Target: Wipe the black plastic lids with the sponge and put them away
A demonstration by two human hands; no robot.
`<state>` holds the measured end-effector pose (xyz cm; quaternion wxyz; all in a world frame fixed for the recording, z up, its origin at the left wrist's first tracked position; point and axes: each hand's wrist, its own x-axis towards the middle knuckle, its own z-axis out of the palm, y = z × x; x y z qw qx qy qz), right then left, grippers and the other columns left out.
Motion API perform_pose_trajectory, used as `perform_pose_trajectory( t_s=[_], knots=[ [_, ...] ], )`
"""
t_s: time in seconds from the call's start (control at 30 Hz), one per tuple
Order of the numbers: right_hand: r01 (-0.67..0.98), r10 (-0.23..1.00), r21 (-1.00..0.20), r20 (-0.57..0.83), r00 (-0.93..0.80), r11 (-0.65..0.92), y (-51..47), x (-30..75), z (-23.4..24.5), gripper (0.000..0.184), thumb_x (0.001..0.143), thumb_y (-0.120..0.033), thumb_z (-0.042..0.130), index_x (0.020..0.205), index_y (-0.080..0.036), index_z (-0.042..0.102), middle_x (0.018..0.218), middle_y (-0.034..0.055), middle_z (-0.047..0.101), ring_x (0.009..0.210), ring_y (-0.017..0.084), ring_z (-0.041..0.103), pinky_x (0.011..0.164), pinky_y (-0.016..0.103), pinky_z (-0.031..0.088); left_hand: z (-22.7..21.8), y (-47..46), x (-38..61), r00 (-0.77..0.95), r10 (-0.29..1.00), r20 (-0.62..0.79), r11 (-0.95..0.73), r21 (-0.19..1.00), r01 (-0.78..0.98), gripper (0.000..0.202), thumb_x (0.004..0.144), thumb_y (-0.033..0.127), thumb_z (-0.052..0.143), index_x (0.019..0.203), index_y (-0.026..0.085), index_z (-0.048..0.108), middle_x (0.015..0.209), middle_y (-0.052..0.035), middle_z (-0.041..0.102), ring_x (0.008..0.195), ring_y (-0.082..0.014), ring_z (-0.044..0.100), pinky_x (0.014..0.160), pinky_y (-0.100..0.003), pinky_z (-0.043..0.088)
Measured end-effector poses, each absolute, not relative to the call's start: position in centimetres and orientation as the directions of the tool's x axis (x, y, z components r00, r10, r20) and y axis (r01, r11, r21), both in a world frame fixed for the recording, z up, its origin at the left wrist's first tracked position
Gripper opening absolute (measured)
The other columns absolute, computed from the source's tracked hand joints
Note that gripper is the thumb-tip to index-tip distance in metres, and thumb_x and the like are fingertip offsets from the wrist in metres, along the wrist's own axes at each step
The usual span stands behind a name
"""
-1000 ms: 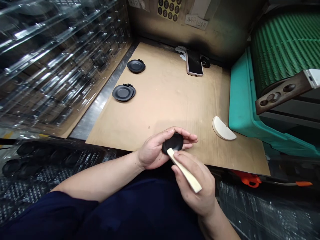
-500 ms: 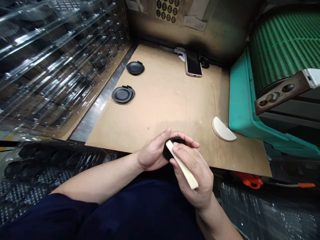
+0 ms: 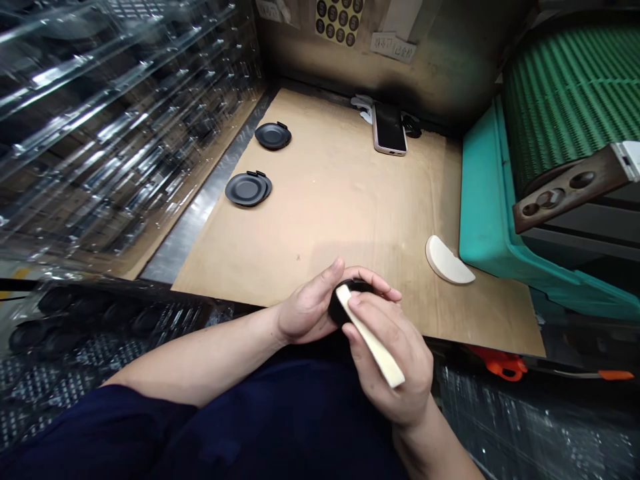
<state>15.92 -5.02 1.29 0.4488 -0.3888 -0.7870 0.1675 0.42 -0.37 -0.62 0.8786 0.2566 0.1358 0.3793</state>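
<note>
In the head view, one black dish (image 3: 337,310) sits in the left hand (image 3: 309,315) above the near edge of the counter (image 3: 345,193), and one white strip (image 3: 376,348) is in the right hand (image 3: 395,357). Two dishes overlap as a pair (image 3: 246,189) on the counter's left side; farther back is one apparent dish (image 3: 273,135), though whether another lies beneath it I cannot tell. One phone (image 3: 390,129) is at the back and one half-moon pad (image 3: 447,259) at the right, near one teal crate (image 3: 477,200).

The left hand is turned palm up, thumb raised, its fingers (image 3: 373,275) part-curled around the dish's far side. The right hand comes from the lower right, thumb and fingers closed on the strip, which slants with its upper end over the dish; whether they touch is unclear.
</note>
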Motion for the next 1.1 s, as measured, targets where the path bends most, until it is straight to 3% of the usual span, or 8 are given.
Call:
perform_pose_trajectory(
  t_s=[0.1, 0.27, 0.5, 0.67, 0.87, 1.1],
  knots=[
    [0.453, 0.763, -0.616, 0.554, -0.333, 0.645, -5.1, 15.98, 1.54, 0.049, 0.087, -0.003, 0.067, 0.134, -0.017, 0.061, 0.123, 0.0106, 0.073, 0.113, 0.023, 0.071, 0.096, 0.04, 0.061, -0.63, -0.35, 0.39, 0.674, 0.738, -0.039, 0.578, 0.551, -0.602, 0.064, 0.101, 0.063, 0.034, 0.114, 0.011, 0.068, 0.131, -0.0213, 0.065, 0.128, -0.0345, 0.06, 0.116, -0.054, 0.036],
    [0.482, 0.761, -0.606, 0.6, -0.246, 0.633, -4.91, 15.99, 1.29, 0.051, 0.086, 0.001, 0.068, 0.133, -0.016, 0.062, 0.122, 0.0111, 0.073, 0.116, 0.024, 0.07, 0.098, 0.043, 0.061, -0.72, -0.23, 0.44, 0.681, 0.732, -0.031, 0.57, 0.574, -0.587, 0.064, 0.103, 0.062, 0.029, 0.116, 0.011, 0.067, 0.129, -0.0218, 0.067, 0.124, -0.0329, 0.062, 0.113, -0.052, 0.039],
    [0.436, 0.762, -0.625, 0.549, -0.344, 0.647, -5.11, 16.0, 1.8, 0.047, 0.089, -0.004, 0.067, 0.133, -0.017, 0.062, 0.121, 0.0105, 0.074, 0.111, 0.022, 0.072, 0.093, 0.039, 0.062, -0.86, -0.21, 0.42, 0.686, 0.727, -0.033, 0.585, 0.552, -0.594, 0.063, 0.101, 0.063, 0.035, 0.114, 0.011, 0.068, 0.13, -0.0207, 0.066, 0.126, -0.0336, 0.061, 0.115, -0.053, 0.038],
    [0.505, 0.769, -0.599, 0.589, -0.248, 0.621, -5.12, 16.13, 1.12, 0.052, 0.086, -0.001, 0.068, 0.135, -0.017, 0.061, 0.123, 0.0108, 0.073, 0.117, 0.024, 0.069, 0.099, 0.043, 0.06, -0.82, -0.25, 0.48, 0.683, 0.731, -0.02, 0.561, 0.587, -0.584, 0.064, 0.102, 0.062, 0.03, 0.116, 0.012, 0.066, 0.126, -0.0204, 0.068, 0.122, -0.0308, 0.063, 0.111, -0.048, 0.041],
    [0.474, 0.752, -0.592, 0.583, -0.308, 0.653, -5.46, 15.89, 1.04, 0.048, 0.086, 0.0, 0.068, 0.133, -0.011, 0.062, 0.126, 0.0145, 0.071, 0.118, 0.024, 0.069, 0.1, 0.04, 0.059, -0.86, -0.24, 0.45, 0.682, 0.731, -0.03, 0.575, 0.566, -0.591, 0.063, 0.101, 0.063, 0.033, 0.115, 0.011, 0.067, 0.127, -0.0203, 0.067, 0.124, -0.0321, 0.062, 0.114, -0.053, 0.038],
    [0.437, 0.738, -0.597, 0.582, -0.34, 0.673, -5.55, 16.0, 1.16, 0.047, 0.087, -0.002, 0.068, 0.132, -0.013, 0.063, 0.125, 0.0132, 0.073, 0.111, 0.023, 0.071, 0.095, 0.044, 0.061, -0.78, -0.24, 0.48, 0.681, 0.731, -0.039, 0.578, 0.565, -0.589, 0.065, 0.101, 0.064, 0.034, 0.115, 0.01, 0.068, 0.127, -0.0208, 0.066, 0.125, -0.0339, 0.06, 0.115, -0.055, 0.037]
  ],
)
